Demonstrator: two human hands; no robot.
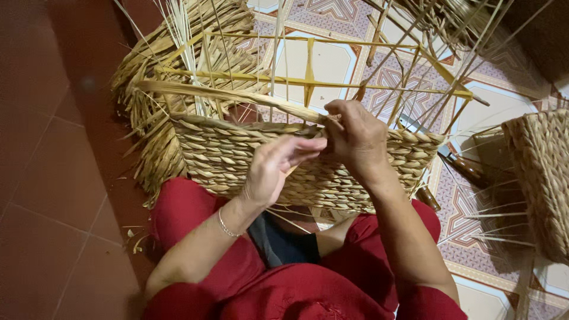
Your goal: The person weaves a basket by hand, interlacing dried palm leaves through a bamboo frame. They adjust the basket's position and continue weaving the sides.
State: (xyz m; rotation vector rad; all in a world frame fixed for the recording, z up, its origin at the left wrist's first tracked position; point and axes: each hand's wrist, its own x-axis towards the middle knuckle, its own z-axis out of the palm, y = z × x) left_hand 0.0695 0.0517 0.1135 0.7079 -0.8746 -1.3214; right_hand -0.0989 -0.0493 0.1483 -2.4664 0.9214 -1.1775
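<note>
Hands on half-woven basket point(237, 157) rim: left hand point(274, 169) flat, grip open; right hand point(355, 139) pinching straw strand point(237, 98).

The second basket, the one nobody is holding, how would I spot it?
Start at the half-woven straw basket on the person's red-clothed lap, where both hands work. Look right across the patterned floor tiles to the picture's edge. The finished woven straw basket stands there, untouched, with no loose stakes sticking up.

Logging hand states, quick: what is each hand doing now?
Left hand: fingers open, resting on the woven basket.
Right hand: closed, pinching a straw strand.
</note>
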